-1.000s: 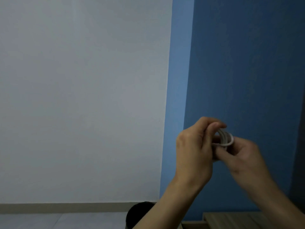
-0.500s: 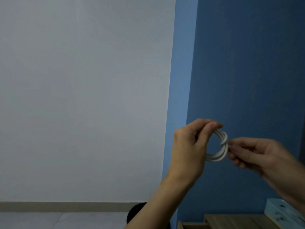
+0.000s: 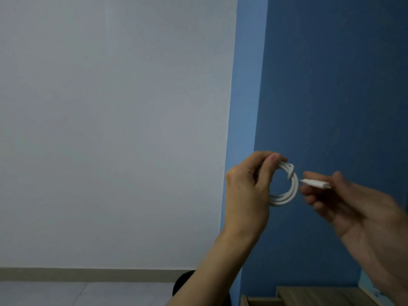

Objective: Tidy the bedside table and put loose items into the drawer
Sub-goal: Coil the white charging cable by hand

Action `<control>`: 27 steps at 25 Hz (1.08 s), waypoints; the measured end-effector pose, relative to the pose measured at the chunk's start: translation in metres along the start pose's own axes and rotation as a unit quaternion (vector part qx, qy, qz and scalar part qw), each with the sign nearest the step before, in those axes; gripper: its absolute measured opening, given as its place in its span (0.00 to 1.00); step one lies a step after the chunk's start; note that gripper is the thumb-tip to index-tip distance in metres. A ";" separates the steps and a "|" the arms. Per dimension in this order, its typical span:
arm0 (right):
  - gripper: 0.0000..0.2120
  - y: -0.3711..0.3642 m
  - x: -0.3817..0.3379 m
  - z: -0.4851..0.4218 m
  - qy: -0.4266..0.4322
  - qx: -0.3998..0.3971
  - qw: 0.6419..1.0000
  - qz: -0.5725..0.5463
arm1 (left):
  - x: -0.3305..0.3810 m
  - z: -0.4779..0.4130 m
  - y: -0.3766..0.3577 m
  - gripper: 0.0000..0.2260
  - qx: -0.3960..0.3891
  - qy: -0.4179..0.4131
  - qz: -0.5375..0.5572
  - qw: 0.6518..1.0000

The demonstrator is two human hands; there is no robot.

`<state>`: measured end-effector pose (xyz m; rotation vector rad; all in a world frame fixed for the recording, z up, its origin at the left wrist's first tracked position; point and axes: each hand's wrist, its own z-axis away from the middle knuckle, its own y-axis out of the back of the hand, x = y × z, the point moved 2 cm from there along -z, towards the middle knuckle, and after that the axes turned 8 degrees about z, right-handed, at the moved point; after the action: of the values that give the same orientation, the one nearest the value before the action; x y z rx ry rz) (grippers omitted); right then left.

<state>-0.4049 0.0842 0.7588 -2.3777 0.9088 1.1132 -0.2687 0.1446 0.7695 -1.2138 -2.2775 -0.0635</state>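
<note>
A white cable (image 3: pixel 287 191) is wound into a small coil and held up in front of the blue wall. My left hand (image 3: pixel 249 191) pinches the coil's top between thumb and fingertips. My right hand (image 3: pixel 344 206) sits to the right of the coil and pinches the cable's white plug end (image 3: pixel 315 183), which sticks out sideways from the loop. The wooden bedside table (image 3: pixel 313 294) shows only as a strip at the bottom right; the drawer is out of sight.
A pale blue box (image 3: pixel 368 286) sits at the table's right end, partly behind my right wrist. A dark round object (image 3: pixel 183 283) shows low behind my left forearm. A grey-white wall and skirting board fill the left side.
My right hand has drawn away to the right, pulling the plug end out of the coil. The coil has opened into a wider loop; my left hand keeps its hold.
</note>
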 end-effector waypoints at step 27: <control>0.22 0.022 0.049 -0.012 -0.152 -0.096 0.932 -0.313 | 0.012 0.015 0.037 0.09 -0.188 0.141 0.142 0.961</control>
<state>-0.3891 0.0419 0.7270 -2.2836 -0.0790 1.2741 -0.2523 0.1798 0.7546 -1.6003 -1.8753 -0.5479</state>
